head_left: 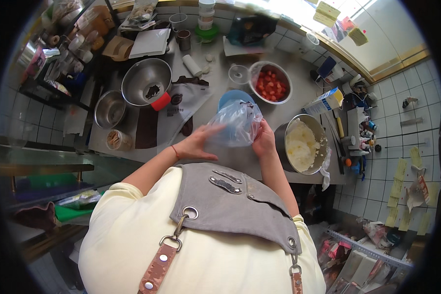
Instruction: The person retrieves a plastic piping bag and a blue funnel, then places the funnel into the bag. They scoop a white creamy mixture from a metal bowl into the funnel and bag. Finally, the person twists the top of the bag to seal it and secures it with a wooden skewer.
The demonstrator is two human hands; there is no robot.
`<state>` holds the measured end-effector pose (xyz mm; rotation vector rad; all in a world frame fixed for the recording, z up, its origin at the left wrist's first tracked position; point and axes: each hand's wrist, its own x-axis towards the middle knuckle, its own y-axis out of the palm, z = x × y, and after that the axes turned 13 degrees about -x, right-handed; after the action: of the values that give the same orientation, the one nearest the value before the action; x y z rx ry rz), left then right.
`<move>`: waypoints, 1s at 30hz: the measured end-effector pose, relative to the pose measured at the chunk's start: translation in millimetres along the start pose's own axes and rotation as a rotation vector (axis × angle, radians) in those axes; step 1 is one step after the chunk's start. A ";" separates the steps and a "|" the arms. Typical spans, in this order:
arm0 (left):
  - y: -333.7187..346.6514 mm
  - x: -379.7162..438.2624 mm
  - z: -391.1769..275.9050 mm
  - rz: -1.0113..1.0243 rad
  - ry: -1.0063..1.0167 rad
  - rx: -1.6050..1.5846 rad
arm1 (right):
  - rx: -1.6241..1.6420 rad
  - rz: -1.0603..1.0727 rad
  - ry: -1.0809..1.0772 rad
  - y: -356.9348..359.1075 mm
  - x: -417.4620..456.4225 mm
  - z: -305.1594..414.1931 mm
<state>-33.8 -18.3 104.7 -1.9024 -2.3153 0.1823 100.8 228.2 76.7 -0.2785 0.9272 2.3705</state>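
Observation:
A clear, crinkled plastic bag [239, 126] is in front of me over the steel table. My right hand [263, 139] grips its right side. At the bag's left edge, my left hand [195, 144] has its thumb spread from blurred fingers; whether they touch the plastic is unclear. Behind and partly under the bag shows a round light-blue item [236, 96], mostly hidden. Beyond it stands a steel bowl of cut strawberries [272, 86] next to a clear plastic cup or lid [239, 74]. Right of my right hand, a deep metal pot [281, 145] contains pale whipped cream [302, 145].
Left on the table [132, 156] are a piping bag package [185, 99], a mixing bowl [141, 75] with a red grip and dark residue, a smaller bowl [110, 110] and a tub [118, 140]. A carton [322, 101] and long tools [338, 136] lie right.

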 end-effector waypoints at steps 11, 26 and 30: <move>-41.0 76.4 21.5 -0.318 -0.321 -0.859 | -0.265 -0.146 -0.102 7.0 4.8 11.1; -40.6 107.0 60.8 -0.603 -0.232 -0.713 | -0.619 -0.231 -0.316 -15.6 54.2 -1.5; -39.8 112.4 71.0 -0.670 -0.226 -0.884 | -0.466 -0.132 -0.272 -21.9 60.1 -11.2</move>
<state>-106.7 83.9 45.6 -1.1947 -3.3795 -0.8627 64.4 259.9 33.2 -0.1796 0.2181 2.3977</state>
